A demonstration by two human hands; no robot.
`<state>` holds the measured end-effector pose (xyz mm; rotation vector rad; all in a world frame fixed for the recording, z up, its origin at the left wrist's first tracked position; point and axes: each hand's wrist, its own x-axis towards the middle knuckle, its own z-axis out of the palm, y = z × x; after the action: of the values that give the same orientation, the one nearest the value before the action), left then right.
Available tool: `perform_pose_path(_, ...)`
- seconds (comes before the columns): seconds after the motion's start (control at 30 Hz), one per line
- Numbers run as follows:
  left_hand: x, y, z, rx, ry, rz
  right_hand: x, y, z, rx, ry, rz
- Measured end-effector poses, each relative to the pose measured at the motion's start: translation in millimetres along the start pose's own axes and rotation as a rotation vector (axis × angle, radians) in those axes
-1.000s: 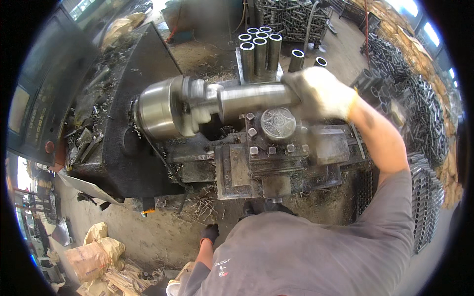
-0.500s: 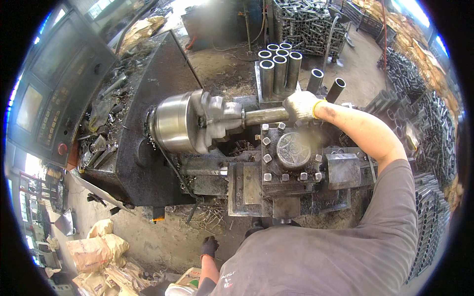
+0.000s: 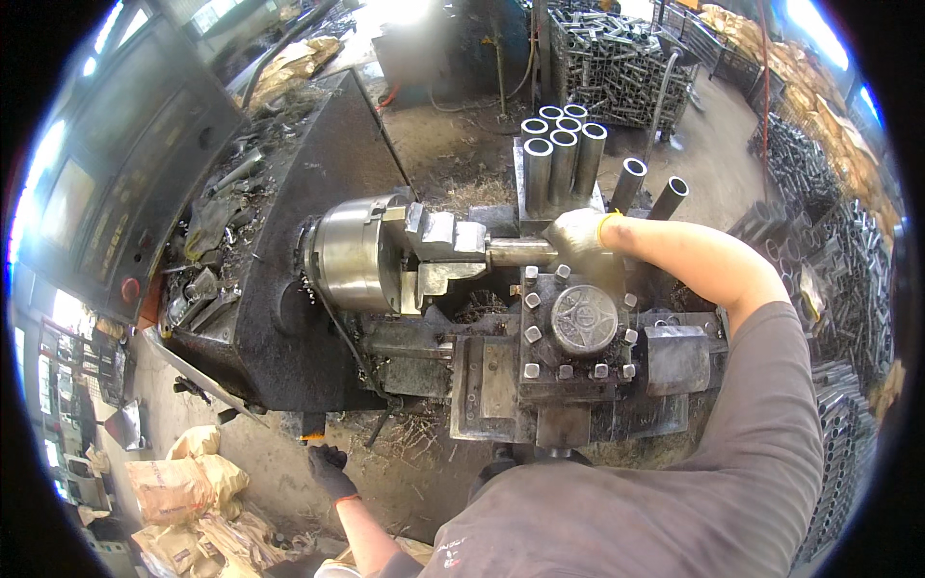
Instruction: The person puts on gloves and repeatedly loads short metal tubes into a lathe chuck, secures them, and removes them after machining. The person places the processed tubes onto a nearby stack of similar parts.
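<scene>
Control panel (image 3: 116,183) stood at my far left beside lathe, dark grey, tilted. Its screen (image 3: 66,200) was rectangular, pale and glaring, content unreadable. Round red button (image 3: 131,288) sat low on panel. Tan paper sacks (image 3: 188,491), crumpled, lay heaped on floor at my lower left. More brown sacks (image 3: 294,60) lay behind machine, upper left. Further tan bags (image 3: 761,43) were piled at far upper right. No labels or signs made out.
</scene>
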<state>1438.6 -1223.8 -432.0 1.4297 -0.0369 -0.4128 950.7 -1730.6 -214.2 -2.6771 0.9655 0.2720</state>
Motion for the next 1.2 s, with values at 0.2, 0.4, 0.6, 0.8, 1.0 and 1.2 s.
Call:
perform_pose_path(0.2,21,33,6,-0.151,-0.162,-0.279,8,-50,-38,0.142,-0.115,0.155)
perform_pose_path(0.4,31,49,-2,-0.164,-0.051,-0.465,46,-93,-73,0.598,-0.304,0.090)
perform_pose_path(0.6,55,22,-13,-0.070,-0.048,-0.277,13,-16,-48,-0.162,-0.337,0.108)
perform_pose_path(0.8,2,57,6,0.606,0.189,0.178,-50,42,8,-0.407,0.108,0.021)
perform_pose_path(1.0,-43,232,111,0.845,0.205,1.373,-125,59,-4,0.324,0.385,0.498)
perform_pose_path(1.2,49,370,248,1.324,0.163,1.252,-177,4,-35,0.560,0.854,0.482)
